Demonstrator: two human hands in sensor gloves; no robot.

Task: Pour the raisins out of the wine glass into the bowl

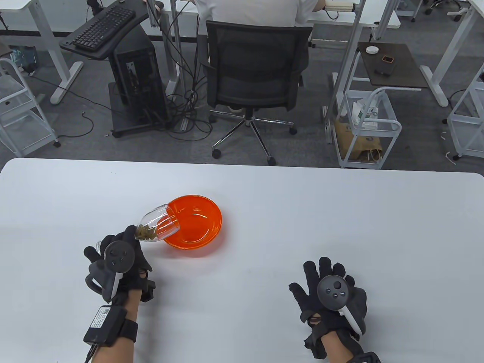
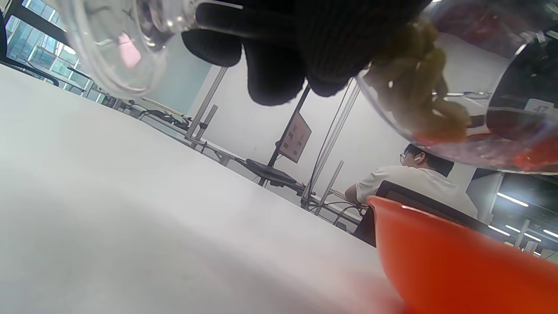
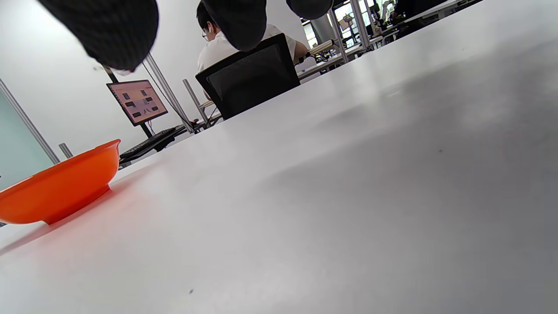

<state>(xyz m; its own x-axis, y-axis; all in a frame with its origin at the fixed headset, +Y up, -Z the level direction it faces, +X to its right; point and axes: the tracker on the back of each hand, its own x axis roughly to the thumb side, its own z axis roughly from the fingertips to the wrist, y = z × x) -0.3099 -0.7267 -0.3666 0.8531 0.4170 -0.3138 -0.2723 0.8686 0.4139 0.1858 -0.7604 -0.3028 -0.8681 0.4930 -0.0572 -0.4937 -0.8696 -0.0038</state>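
My left hand point(image 1: 117, 261) grips a clear wine glass point(image 1: 159, 223) by its stem and holds it tipped toward the right, its mouth over the near-left rim of an orange bowl point(image 1: 204, 236). Raisins point(image 1: 145, 232) lie bunched in the glass's bowl near the stem. In the left wrist view the raisins point(image 2: 418, 100) sit inside the tilted glass point(image 2: 501, 144) above the orange bowl point(image 2: 457, 266). My right hand point(image 1: 332, 295) rests flat on the table with fingers spread, empty, well right of the bowl. The right wrist view shows the bowl point(image 3: 61, 187) at far left.
The white table point(image 1: 340, 227) stretches wide around the bowl. Beyond its far edge sit an office chair point(image 1: 257, 75) with a seated person, a computer tower point(image 1: 138, 83) and white carts point(image 1: 368, 128).
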